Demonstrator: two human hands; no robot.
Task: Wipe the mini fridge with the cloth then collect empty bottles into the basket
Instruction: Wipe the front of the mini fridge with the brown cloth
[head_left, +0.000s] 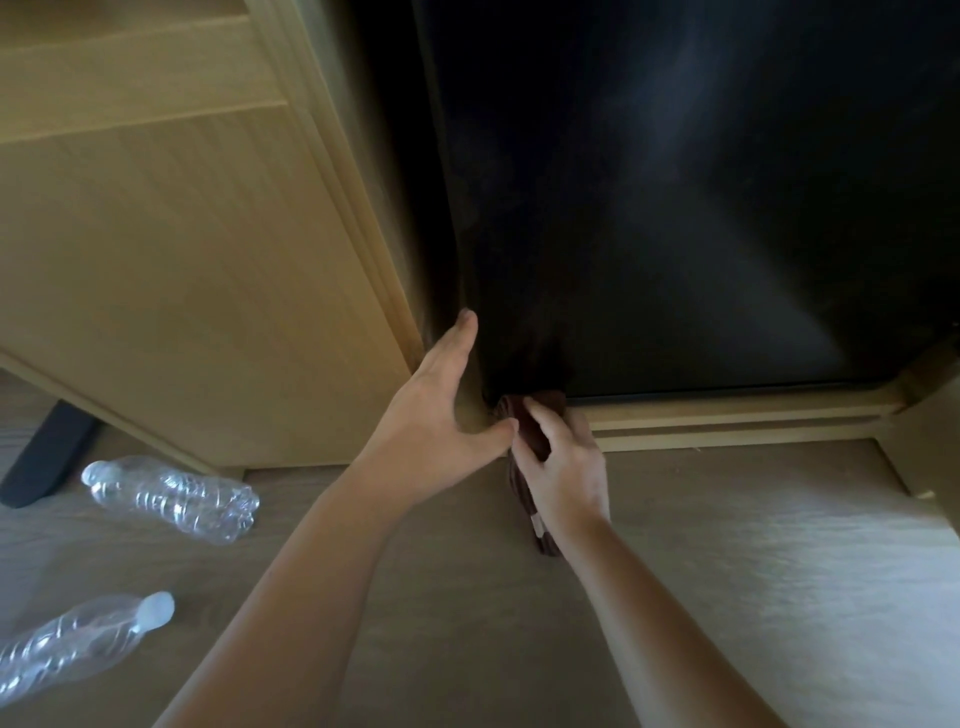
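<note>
The black mini fridge door (675, 208) fills the upper right, set into a light wooden cabinet. My right hand (563, 470) is shut on a dark brown cloth (527, 421), pressed at the door's bottom left corner; part of the cloth hangs below the hand. My left hand (441, 400) is open, fingers spread, resting against the door's left edge and the cabinet frame. Two clear empty plastic bottles lie on the floor at the left: one (171, 496) near the cabinet, another (78, 647) at the lower left edge. No basket is in view.
A wooden cabinet panel (182, 260) stands left of the fridge, and a wooden ledge (727, 421) runs under the door. A dark furniture leg (47, 452) slants at the far left. Pale wood-look floor (675, 571) spreads below.
</note>
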